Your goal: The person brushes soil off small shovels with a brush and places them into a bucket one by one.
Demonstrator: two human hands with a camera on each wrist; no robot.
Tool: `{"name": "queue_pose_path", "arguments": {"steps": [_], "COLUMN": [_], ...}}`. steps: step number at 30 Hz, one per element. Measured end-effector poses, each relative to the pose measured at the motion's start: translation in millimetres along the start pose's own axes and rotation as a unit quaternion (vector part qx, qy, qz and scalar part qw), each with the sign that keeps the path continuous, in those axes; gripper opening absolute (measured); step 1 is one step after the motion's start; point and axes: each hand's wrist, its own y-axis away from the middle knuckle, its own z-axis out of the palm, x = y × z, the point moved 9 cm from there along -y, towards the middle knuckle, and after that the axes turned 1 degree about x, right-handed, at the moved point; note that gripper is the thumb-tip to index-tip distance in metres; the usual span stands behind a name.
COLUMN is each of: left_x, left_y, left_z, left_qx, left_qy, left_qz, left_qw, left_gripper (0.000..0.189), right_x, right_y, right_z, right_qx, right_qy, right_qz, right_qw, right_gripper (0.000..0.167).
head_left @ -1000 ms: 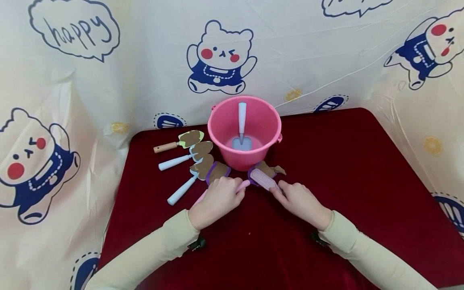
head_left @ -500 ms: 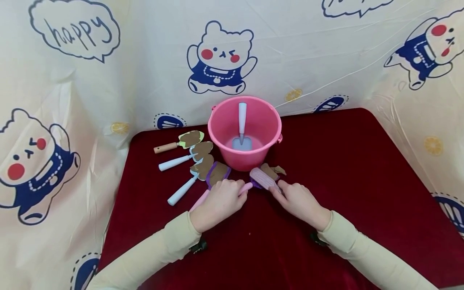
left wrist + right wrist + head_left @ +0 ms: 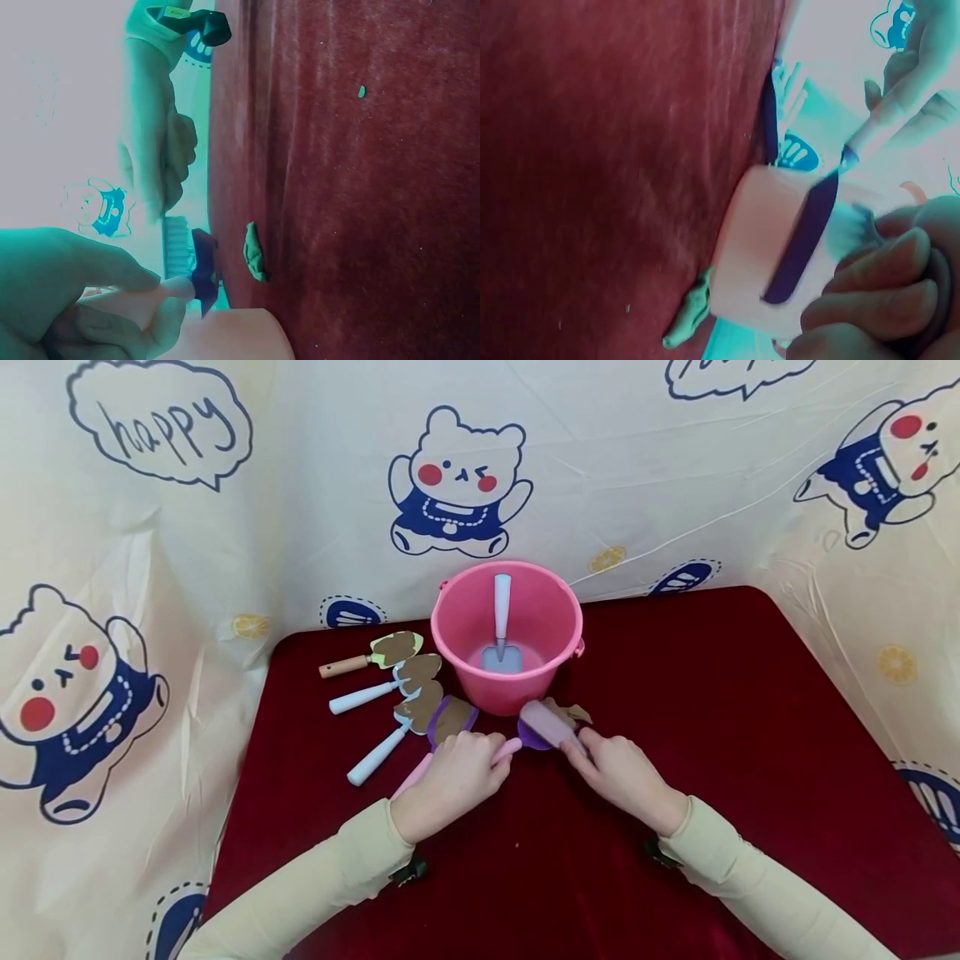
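Note:
In the head view my left hand (image 3: 453, 785) grips the pink handle of a small purple trowel (image 3: 534, 737), whose blade is tilted in front of the pink bucket (image 3: 502, 695). My right hand (image 3: 626, 777) holds a pink brush (image 3: 550, 724) over that blade. In the left wrist view the bristles (image 3: 178, 247) sit close beside the blade; whether they touch is unclear. A crumpled brown piece (image 3: 579, 714) lies on the cloth beyond the brush, and shows greenish in the right wrist view. My left forearm and hand partly cover another pink-handled trowel (image 3: 411, 777).
Left of the bucket, several trowels lie fanned out with brown material on their blades, including a wooden-handled one (image 3: 345, 667) and a light-blue-handled one (image 3: 375, 762). A white-handled shovel (image 3: 502, 610) leans inside the bucket. Dark red cloth (image 3: 750, 760) covers the table; a printed curtain surrounds it.
Brown material on the held trowel's blade has shifted away, so more purple shows. The brush has moved slightly and is blurred now; my left hand has shifted slightly to the right.

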Motion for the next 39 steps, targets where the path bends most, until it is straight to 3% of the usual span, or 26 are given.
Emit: {"name": "queue_pose_path", "arguments": {"steps": [4,14,23,33,39], "left_x": [0.8,0.8,1.3,-1.3,-0.7], "left_y": [0.1,2.6,1.6,5.4,2.1], "left_z": [1.4,1.0,2.5,0.2,1.9], "left_qx": [-0.005,0.003,0.004,-0.001,-0.004], "left_qy": [0.006,0.012,0.011,0.008,0.021], "left_qz": [0.000,0.006,0.011,0.014,0.012], "left_qw": [1.0000,0.9999,0.9999,0.9999,0.9997], "left_gripper": [0.042,0.046,0.044,0.040,0.041], "right_x": [-4,12,-9,12,-2], "right_y": [0.5,0.8,1.5,-1.8,0.0], "right_z": [6,-4,6,-6,5], "right_qx": [-0.010,0.031,-0.007,0.025,-0.001], "right_qy": [0.004,0.022,0.010,0.026,-0.006], "right_qz": [-0.016,0.027,-0.049,0.016,-0.042], "right_qw": [0.9998,0.9989,0.9987,0.9992,0.9991], "right_gripper": [0.032,0.036,0.030,0.035,0.030]}}
